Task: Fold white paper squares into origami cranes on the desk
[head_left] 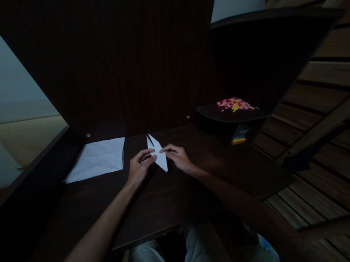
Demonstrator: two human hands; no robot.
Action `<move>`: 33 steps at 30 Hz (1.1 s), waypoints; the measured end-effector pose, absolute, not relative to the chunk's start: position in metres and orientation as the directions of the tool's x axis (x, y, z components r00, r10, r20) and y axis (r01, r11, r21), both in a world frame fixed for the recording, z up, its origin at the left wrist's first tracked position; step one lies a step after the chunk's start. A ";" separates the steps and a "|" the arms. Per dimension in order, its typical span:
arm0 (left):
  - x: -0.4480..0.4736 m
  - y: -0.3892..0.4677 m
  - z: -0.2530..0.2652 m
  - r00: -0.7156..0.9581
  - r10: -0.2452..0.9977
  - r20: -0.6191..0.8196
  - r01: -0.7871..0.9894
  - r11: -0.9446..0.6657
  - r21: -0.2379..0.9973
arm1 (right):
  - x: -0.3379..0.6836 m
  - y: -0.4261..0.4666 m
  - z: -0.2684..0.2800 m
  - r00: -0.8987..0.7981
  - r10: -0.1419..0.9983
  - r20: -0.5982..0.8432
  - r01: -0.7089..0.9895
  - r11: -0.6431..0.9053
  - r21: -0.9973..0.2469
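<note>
A folded piece of white paper (159, 152), long and diamond-shaped, is held between my two hands above the dark desk. A narrow slit splits its far end into two points, and its other tip points toward me. My left hand (141, 164) pinches the left edge with thumb and fingers. On the opposite edge, my right hand (178, 156) grips the paper, its fingertips near the middle; part of its thumb is hidden. Left of my hands, a stack of white paper sheets (98, 157) lies flat on the desk.
The dark wooden desk (146, 211) has a tall back panel and a raised left side. At the right, a small corner shelf (214, 112) bears a pile of small colourful pieces (235, 104). Yellow and blue items (239, 135) sit beneath it. Wooden slats (338, 136) stand farther right.
</note>
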State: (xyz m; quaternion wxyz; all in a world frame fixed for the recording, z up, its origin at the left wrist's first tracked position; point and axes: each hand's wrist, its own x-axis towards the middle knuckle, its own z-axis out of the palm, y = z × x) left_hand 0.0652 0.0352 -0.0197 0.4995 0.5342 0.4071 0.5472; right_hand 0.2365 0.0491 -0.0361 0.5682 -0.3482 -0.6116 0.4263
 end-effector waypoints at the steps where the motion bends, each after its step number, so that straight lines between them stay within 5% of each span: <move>1: 0.066 0.035 -0.020 0.067 0.979 0.191 -0.118 -0.182 0.976 | 0.237 0.049 -0.036 -0.106 0.904 0.415 -0.041 0.413 -0.910; 12: 0.066 0.036 -0.017 0.023 0.994 0.111 -0.196 -0.105 0.975 | 0.233 0.045 -0.034 -0.042 0.890 0.454 -0.073 0.451 -0.890; 24: 0.067 0.034 -0.015 0.049 0.990 0.131 -0.158 -0.122 0.980 | 0.235 0.048 -0.035 -0.085 0.965 0.247 -0.147 0.233 -0.961; 33: 0.067 0.033 -0.013 0.096 0.989 0.115 -0.175 -0.097 0.980 | 0.238 0.049 -0.032 -0.096 0.939 0.331 -0.024 0.330 -0.944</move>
